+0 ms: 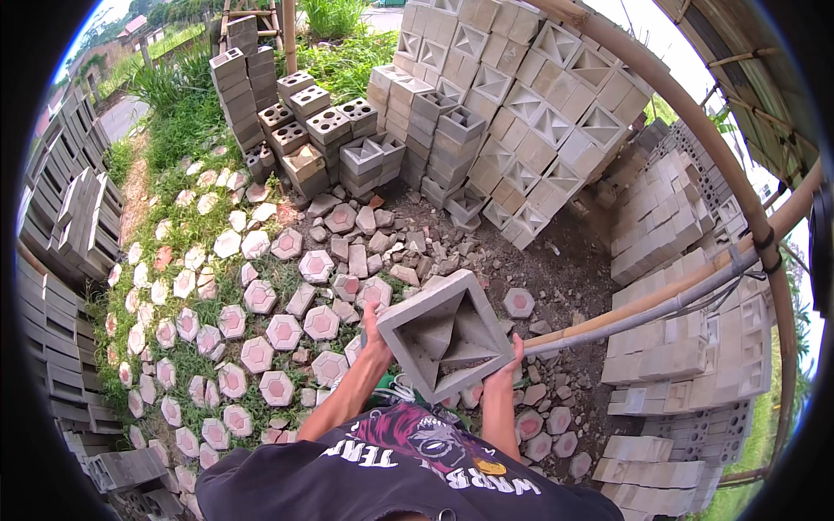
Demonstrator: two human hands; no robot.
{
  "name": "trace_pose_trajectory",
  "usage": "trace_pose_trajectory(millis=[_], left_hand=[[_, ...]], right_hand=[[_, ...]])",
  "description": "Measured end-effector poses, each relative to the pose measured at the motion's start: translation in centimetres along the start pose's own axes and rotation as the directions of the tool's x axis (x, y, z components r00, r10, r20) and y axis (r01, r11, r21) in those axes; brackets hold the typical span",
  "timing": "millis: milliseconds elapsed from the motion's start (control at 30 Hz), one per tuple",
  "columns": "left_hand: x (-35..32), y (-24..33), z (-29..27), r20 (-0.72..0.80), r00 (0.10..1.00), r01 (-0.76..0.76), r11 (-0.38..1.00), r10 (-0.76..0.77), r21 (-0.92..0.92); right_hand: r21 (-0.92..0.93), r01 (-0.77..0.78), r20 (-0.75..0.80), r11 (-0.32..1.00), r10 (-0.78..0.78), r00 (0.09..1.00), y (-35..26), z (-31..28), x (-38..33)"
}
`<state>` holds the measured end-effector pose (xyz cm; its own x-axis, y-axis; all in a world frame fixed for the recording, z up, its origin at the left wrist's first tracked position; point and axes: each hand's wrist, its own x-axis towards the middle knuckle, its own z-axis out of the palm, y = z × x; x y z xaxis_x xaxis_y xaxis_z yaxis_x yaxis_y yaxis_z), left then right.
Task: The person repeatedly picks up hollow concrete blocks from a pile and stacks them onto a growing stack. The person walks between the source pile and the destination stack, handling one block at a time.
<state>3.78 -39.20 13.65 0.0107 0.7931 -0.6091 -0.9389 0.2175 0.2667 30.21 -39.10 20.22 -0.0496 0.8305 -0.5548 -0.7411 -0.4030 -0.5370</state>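
Note:
A square grey concrete vent block [402,349], its hollow crossed by slanted triangular faces, is held up in front of my body. My left hand [374,334] grips its left side, fingers partly hidden behind the block. On the lower right corner, my right hand [507,368] closes round the edge. The block is tilted, its patterned face turned toward me. Beneath it are hexagonal paving stones [321,323] with reddish centres and broken rubble [423,252].
Ahead right rises a tall stack of patterned vent blocks [521,113]. Grey hollow blocks [306,156] are piled at the far middle. More block stacks line the left [74,208] and right [665,217]. A bamboo pole [643,306] slants in close to my right hand.

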Motion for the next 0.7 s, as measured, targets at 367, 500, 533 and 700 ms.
trace_pose_trajectory(millis=[367, 500, 533, 700], left_hand=[[9.0, 6.3, 13.0, 0.033, 0.983, 0.176, 0.978, -0.181, 0.107], [11.7, 8.5, 15.5, -0.002, 0.985, 0.171, 0.981, -0.172, 0.086], [12.1, 9.2, 16.0, -0.029, 0.987, 0.162, 0.983, -0.160, 0.088], [15.4, 10.2, 17.2, -0.086, 0.994, 0.065, 0.996, -0.070, -0.060]], right_hand=[[0.047, 0.235, -0.177, 0.971, -0.224, 0.958, -2.5, 8.8, 6.4], [-0.002, 0.222, -0.231, 0.975, -0.216, 0.949, -3.2, 11.1, 10.3], [0.000, 0.208, -0.212, 0.978, -0.203, 0.956, -3.4, 10.6, 11.3], [-0.074, 0.113, -0.012, 0.991, -0.114, 0.993, -5.6, 11.8, 18.3]])
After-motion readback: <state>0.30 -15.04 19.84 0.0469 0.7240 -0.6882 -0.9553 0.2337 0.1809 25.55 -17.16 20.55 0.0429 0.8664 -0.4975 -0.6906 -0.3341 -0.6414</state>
